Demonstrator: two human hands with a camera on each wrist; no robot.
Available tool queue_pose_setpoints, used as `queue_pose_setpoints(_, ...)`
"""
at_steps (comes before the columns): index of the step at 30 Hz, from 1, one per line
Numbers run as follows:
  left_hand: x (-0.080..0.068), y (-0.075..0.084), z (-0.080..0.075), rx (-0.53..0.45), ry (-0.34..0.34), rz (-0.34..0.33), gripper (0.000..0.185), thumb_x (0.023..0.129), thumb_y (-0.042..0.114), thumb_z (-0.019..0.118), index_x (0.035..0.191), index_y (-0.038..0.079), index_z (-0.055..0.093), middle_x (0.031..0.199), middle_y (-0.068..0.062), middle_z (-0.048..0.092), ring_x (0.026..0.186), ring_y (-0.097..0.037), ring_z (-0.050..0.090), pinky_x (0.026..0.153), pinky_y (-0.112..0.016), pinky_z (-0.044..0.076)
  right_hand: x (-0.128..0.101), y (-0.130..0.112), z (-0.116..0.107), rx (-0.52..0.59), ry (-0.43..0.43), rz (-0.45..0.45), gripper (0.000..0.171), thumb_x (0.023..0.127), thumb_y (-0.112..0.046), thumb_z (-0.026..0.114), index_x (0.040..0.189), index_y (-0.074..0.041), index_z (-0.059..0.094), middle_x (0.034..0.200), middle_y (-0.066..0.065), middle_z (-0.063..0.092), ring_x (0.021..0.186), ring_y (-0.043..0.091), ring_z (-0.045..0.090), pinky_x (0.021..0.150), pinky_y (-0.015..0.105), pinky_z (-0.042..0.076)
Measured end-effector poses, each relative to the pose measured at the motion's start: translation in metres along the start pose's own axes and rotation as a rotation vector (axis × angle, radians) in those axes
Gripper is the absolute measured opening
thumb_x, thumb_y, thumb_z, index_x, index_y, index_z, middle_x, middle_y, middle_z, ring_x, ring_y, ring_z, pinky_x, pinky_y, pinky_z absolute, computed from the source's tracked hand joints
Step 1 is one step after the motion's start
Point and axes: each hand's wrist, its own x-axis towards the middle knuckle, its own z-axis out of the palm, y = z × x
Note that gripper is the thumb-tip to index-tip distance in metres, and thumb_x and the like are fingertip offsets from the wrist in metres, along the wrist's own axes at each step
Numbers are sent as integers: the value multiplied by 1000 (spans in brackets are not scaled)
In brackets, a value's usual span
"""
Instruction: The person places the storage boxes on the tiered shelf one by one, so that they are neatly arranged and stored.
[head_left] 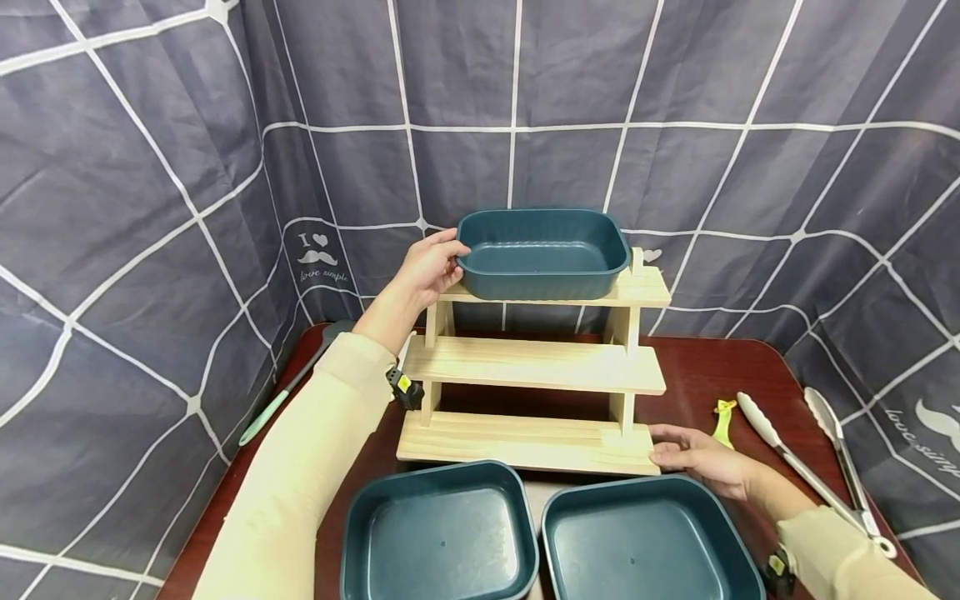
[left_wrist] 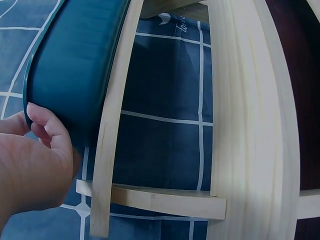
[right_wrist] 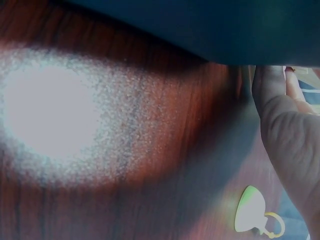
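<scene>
A three-tier wooden step shelf (head_left: 534, 364) stands on the table. On its top board sits a dark teal rectangular basin (head_left: 547, 285), upright and hollow side up. My left hand (head_left: 429, 271) pinches the basin's left rim; in the left wrist view the thumb (left_wrist: 47, 120) lies against its outer wall. Down at the shelf's lowest board (head_left: 525, 442), my right hand (head_left: 705, 461) grips the right end, part of the fingers hidden behind it. Two more teal basins stand in front of the shelf, a left one (head_left: 442, 533) and a right one (head_left: 645, 537).
Right of the shelf lie a small yellow-green utensil (head_left: 723, 422) and metal tongs (head_left: 802, 471). A spatula with a mint handle (head_left: 264, 419) lies at the left on the red-brown table (head_left: 701, 367). Grey checked curtain (head_left: 570, 100) hangs close behind and at both sides.
</scene>
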Motion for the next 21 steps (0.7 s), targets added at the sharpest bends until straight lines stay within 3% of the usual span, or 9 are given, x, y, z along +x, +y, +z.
queue_pose_setpoints(12,-8,5,-6,19,33,5,51,100,11,67,149,10,54,83,-1,50,59,-9,50,55,-18,49,0,1,-1,-16,22,8,60,108,-10,54,154,13,24,124,11,66,112,23,65,94,35,56)
queue_pose_setpoints(21,-28,7,-18,53,42,79,47,100,15,66,145,8,55,89,-1,50,65,-13,48,55,-22,47,0,4,-1,-7,5,-12,58,108,-10,53,154,12,26,124,12,66,112,24,66,95,36,56)
